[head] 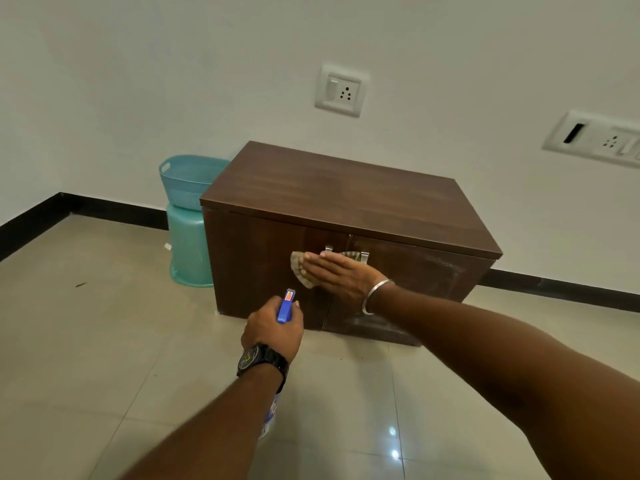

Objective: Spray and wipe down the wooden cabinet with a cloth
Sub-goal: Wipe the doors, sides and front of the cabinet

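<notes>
Blue plastic was nearly all that showed of the spray bottle (pixel 286 306). Its trigger head stuck up out of the left hand (pixel 273 329), and the body ran down hidden behind the wrist, with only a scrap of label peeping out beneath the forearm. The left fingers were curled round the bottle's neck. They were seen from the back of the hand, so whether one lay on the trigger could not be told.

The cloth (pixel 300 270) was mostly covered too. The right hand (pixel 341 275) lay flat over it, fingers straight and pressed together, pinning it to the front of the cabinet (pixel 346 199). Beige folds showed past the fingertips at the left, and a striped bit showed behind the hand by the metal handles (pixel 364 255). Both forearms were cut off by the near edge.

The cabinet was low, dark brown and wood-grained, with two doors. It stood on the tiled floor (pixel 104 323) against the far white wall (pixel 173 81). Whitish, hazy smears marked its right door, while the left door looked darker. Just left of it, a turquoise basket (pixel 188 178) sat on a stool (pixel 190 251), both partly hidden by the cabinet's side.
</notes>
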